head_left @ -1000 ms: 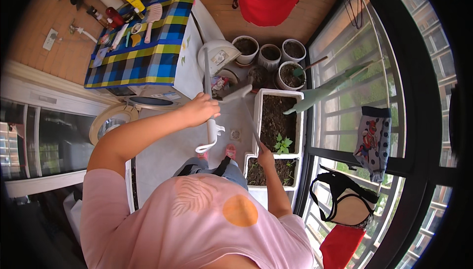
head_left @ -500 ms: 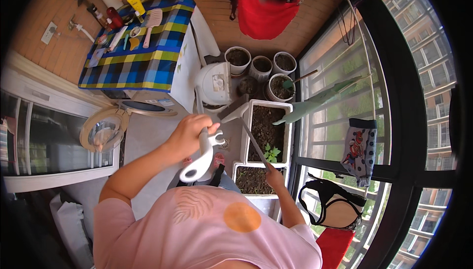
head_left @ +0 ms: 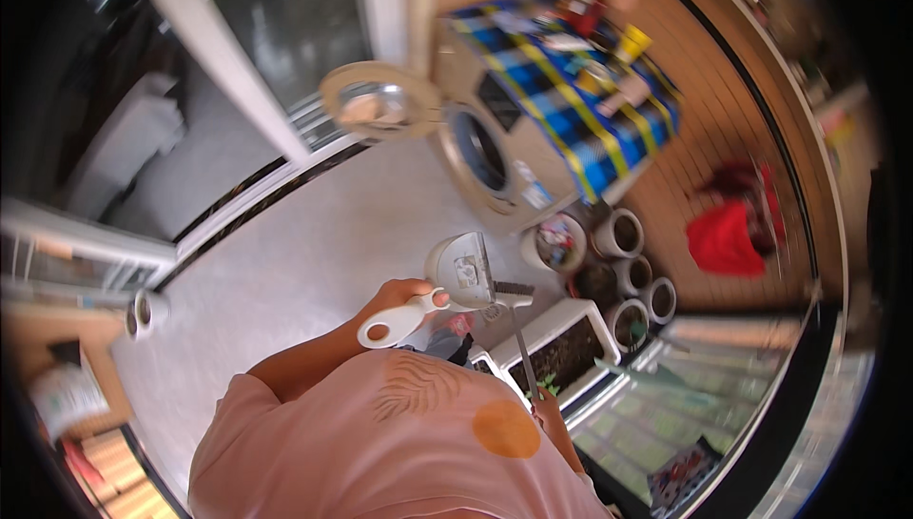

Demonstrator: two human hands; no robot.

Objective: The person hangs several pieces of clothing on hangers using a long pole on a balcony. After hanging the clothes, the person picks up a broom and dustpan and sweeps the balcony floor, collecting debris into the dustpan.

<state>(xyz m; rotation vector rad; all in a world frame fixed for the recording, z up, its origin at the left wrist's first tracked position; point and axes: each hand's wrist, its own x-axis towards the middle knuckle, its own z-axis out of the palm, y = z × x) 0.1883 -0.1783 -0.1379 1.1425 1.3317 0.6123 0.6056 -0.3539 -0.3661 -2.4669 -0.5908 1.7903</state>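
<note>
My left hand (head_left: 411, 293) is closed round the upper part of a long-handled dustpan; the white looped end of its handle (head_left: 388, 325) points back towards me. Beyond the hand is the pale grey dustpan (head_left: 456, 267), over the floor. Down at the right, my right hand (head_left: 546, 409) grips the grey stick of a broom (head_left: 525, 357). Its head, with dark bristles (head_left: 514, 289), is right beside the dustpan's edge; whether they touch I cannot tell. My shirt and the handle hide part of the left fingers.
A white bin (head_left: 554, 241) with rubbish stands beyond the dustpan, near several plant pots (head_left: 623, 234). A long white planter (head_left: 571, 352) of soil lies at the right. The washing machine (head_left: 480, 153) has its round door (head_left: 380, 105) swung out. Sliding door frames (head_left: 238, 181) stand left.
My view has swung left, showing more floor and the doorway. The dustpan has come away from the pots, closer to me, uncovering the bin. Both hands keep their hold.
</note>
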